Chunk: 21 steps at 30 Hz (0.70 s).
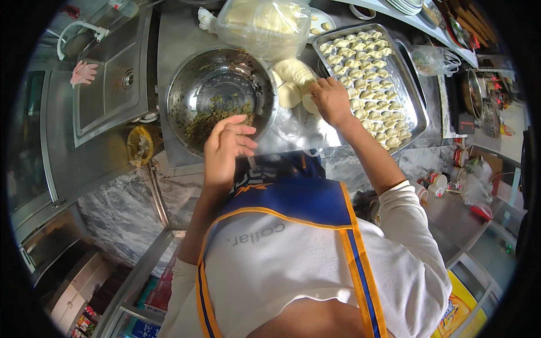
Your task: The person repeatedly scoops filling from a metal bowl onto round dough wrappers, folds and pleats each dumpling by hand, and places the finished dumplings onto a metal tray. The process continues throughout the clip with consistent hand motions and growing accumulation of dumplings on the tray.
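Note:
My left hand [228,141] is over the near rim of a large steel mixing bowl [217,80], its fingers loosely curled and apart, with nothing visible in it. Chopped green-and-brown filling [211,120] lies along the bowl's near side. With curled fingers, my right hand [331,101] reaches to the round dough wrappers [289,95] between the bowl and the tray. One pale wrapper [310,103] shows beside its fingers; whether they grip it is hidden. Right of this hand, a steel tray [416,107] bears rows of folded dumplings [367,76].
A clear plastic bag of wrappers [264,25] stands behind the bowl. Farther left is a steel sink [114,80] with a pink rubber glove [83,72] on its edge. A yellow-lined bin [139,145] sits below. Beyond the tray are a shelf [389,10] and a tied plastic bag [433,59].

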### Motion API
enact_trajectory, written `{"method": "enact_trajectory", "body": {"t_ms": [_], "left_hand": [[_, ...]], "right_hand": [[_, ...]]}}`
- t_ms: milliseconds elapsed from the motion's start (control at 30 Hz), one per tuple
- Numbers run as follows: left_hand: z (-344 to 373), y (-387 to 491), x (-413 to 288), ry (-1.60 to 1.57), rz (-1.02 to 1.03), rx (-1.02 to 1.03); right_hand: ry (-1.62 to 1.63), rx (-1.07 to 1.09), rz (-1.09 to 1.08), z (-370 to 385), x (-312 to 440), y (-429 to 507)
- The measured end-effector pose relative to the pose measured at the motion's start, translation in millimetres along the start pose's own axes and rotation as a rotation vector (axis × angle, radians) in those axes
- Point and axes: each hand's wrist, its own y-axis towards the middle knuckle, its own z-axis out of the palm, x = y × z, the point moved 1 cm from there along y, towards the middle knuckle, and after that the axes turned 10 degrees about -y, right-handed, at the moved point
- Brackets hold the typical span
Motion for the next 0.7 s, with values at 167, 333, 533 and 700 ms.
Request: {"method": "enact_trajectory", "body": {"t_ms": [167,333,533,700], "left_hand": [[-15.3,1.5,4.9,-0.02,0.014,0.219],[1.5,9.2,13.3,-0.597,-0.208,0.474],[-16.7,12.1,2.2,-0.779,-0.037,0.256],[-26.4,2.8,8.4,-0.815,-0.074,0.215]], "right_hand": [[0.831,0.109,0.332,-45.5,20.3,-6.8],[1.711,0.121,0.417,-90.6,89.4,-11.3],[0.672,-0.195,0.126,-110.0,145.7,-8.1],[-0.075,-0.16,-0.133,-89.8,179.4,6.1]]}}
